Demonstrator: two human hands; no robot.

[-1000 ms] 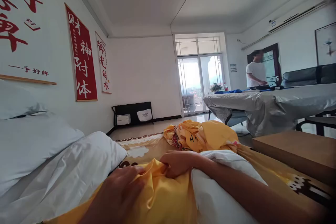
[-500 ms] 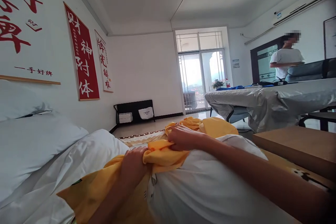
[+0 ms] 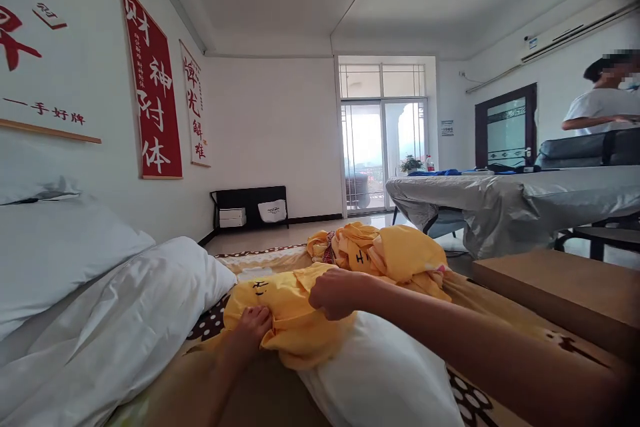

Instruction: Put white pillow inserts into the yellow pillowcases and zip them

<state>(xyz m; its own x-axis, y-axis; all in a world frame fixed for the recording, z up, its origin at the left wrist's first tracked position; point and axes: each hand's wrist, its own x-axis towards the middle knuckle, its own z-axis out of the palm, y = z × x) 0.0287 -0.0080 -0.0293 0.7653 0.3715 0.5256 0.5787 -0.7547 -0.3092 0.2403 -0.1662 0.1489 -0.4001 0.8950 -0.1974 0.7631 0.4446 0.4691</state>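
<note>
A yellow pillowcase (image 3: 295, 317) with dark markings covers the far end of a white pillow (image 3: 380, 363). The near part of the pillow shows bare below its edge. My left hand (image 3: 250, 330) is closed on the case's left side, with the fingertips curled into the cloth. Gripping the upper right part of the same case, my right hand (image 3: 333, 292) makes a fist. Its fingertips are hidden. Just beyond lies a crumpled heap of yellow cloth (image 3: 410, 250).
White pillows (image 3: 60, 257) and a puffy white bundle (image 3: 150, 307) lie at the left. A brown cardboard box (image 3: 560, 287) is at the right. Behind it stands a table with a silvery cover (image 3: 500, 200), and a person in a white shirt (image 3: 600, 107) is beyond.
The yellow case has shifted and spread over the pillow, showing its dark markings. Both hands have moved slightly lower, and the patterned bedding shows more. The person at the back has moved right.
</note>
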